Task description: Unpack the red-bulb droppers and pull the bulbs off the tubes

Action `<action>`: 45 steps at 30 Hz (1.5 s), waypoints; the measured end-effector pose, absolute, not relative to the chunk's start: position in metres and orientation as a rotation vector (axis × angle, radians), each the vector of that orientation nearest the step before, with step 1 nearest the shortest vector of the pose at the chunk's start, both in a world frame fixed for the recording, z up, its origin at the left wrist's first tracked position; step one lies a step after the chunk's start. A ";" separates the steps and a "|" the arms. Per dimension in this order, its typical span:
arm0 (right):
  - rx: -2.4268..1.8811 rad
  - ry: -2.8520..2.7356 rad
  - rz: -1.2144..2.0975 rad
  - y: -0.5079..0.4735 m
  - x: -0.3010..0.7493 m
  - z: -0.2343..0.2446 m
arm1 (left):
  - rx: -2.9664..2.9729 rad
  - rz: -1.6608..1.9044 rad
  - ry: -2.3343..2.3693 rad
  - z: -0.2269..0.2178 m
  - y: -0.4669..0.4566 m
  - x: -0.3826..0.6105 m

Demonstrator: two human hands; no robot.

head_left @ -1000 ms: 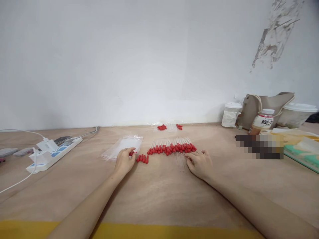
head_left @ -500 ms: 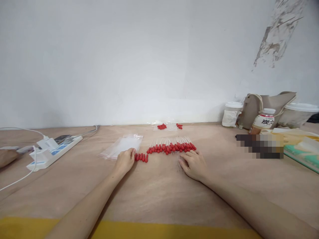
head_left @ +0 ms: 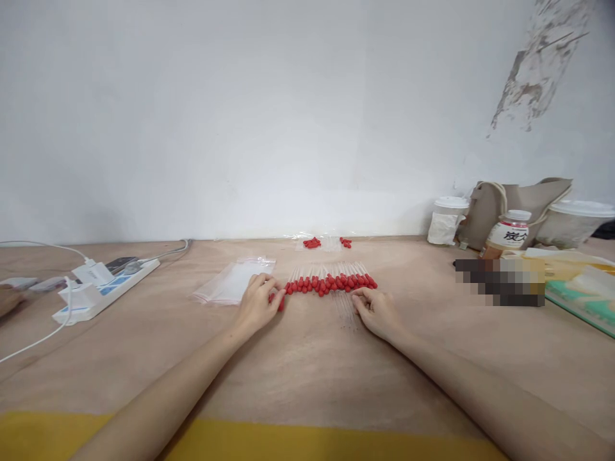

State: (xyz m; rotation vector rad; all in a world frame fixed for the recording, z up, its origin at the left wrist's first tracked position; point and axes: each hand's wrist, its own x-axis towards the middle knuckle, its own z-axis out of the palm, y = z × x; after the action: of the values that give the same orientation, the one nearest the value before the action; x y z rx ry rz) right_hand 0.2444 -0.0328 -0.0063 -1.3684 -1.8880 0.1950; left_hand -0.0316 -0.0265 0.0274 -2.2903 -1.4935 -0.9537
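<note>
A row of droppers with red rubber bulbs and thin clear stems lies on the table in front of me, stems toward the wall. My left hand is at the row's left end, its fingers curled and closed over a red rubber bulb; other bulbs under the hand are hidden. Below the row lies a loose bunch of thin clear glass tubes. At the right side of this bunch, the thumb and fingers of my right hand are pinched together on the end of a tube, which is hard to see.
Clear zip bags lie left of my left hand. Small piles of red bulbs rest on plastic by the wall. A power strip stands left; a cup, bottle and grey bag stand right.
My left hand has moved right, now covering most of the loose red bulbs that showed beside it. My right hand has shifted slightly right, uncovering more of the glass tubes.
</note>
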 end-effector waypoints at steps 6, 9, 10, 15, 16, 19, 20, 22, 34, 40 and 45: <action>-1.327 -1.860 0.174 -0.034 0.243 -0.007 | -2.494 -0.801 -1.258 0.033 -0.013 0.021; -1.320 -1.857 0.173 -0.035 0.243 -0.006 | -2.465 -0.775 -1.240 0.029 0.000 0.037; -1.317 -1.860 0.166 -0.036 0.243 -0.005 | -2.453 -0.782 -1.247 0.027 0.003 0.040; -1.315 -1.881 0.149 -0.034 0.242 -0.007 | -2.431 -0.897 -1.304 0.018 0.012 0.048; -1.315 -1.879 0.154 -0.033 0.242 -0.008 | -2.422 -0.953 -1.336 0.018 0.011 0.048; -1.300 -1.872 0.201 -0.033 0.242 -0.009 | -2.360 -1.182 -1.479 0.018 0.003 0.045; -1.287 -1.873 0.224 -0.033 0.243 -0.009 | -2.339 -1.253 -1.522 0.018 -0.001 0.043; -1.254 -1.882 0.268 -0.033 0.243 -0.008 | -2.327 -1.365 -1.573 0.018 -0.011 0.034; -1.191 -1.815 0.049 -0.032 0.245 -0.011 | -2.731 -1.413 -1.396 0.004 -0.047 -0.007; -1.033 -2.024 -0.317 -0.043 0.244 -0.003 | -2.778 -1.212 -1.252 0.011 -0.056 0.000; -0.851 -2.208 -0.479 -0.049 0.239 -0.002 | -2.830 -1.078 -1.121 0.012 -0.061 0.003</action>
State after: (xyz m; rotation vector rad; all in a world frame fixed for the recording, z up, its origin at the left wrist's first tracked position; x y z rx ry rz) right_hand 0.2387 -0.0494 -0.0022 -0.8508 -2.2076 -0.4787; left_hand 0.0029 -0.0608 0.0124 -2.8304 -1.1209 -1.0781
